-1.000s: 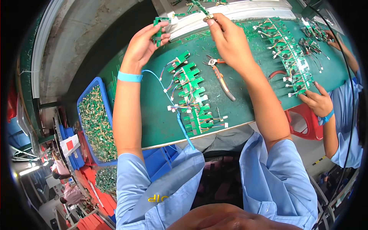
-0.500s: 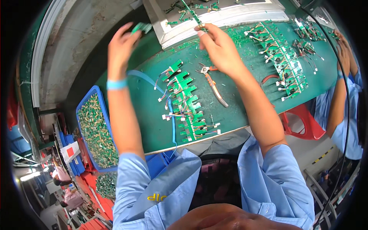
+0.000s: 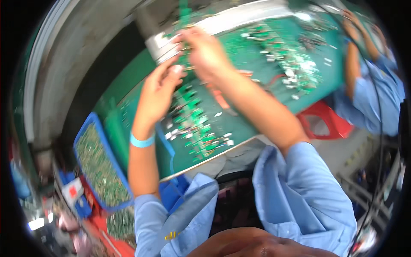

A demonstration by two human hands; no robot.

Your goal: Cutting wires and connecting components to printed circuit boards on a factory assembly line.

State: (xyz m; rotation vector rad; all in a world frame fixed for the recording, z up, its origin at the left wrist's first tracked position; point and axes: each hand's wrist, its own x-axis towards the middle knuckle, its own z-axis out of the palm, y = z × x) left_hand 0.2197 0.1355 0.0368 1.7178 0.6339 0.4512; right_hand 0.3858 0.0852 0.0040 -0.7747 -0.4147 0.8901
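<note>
The picture is smeared by motion. My right hand (image 3: pixel 207 53) is closed on a narrow green circuit board strip (image 3: pixel 184 15), whose blurred upper end stands above the fingers. Just left of it and lower is my left hand (image 3: pixel 158 92), with a light blue band at the wrist. Its index finger and thumb are apart near the lower end of the strip, and I see nothing between them. Below the hands lies a row of green circuit boards (image 3: pixel 195 115) with wires and white connectors. Orange-handled cutters (image 3: pixel 220 99) lie right of that row, partly hidden by my right forearm.
A blue tray (image 3: pixel 97 156) full of small green pieces stands at the left. A second row of wired boards (image 3: pixel 291 64) lies on the green table (image 3: pixel 248 100). Behind is a white-edged frame (image 3: pixel 248 16). A co-worker's arm (image 3: pixel 353 55) and a red stool (image 3: pixel 327 124) are at right.
My left hand has come right and down toward my right hand, and the small green board piece has left its fingers. My right hand has shifted left with the strip. The whole view has turned slightly.
</note>
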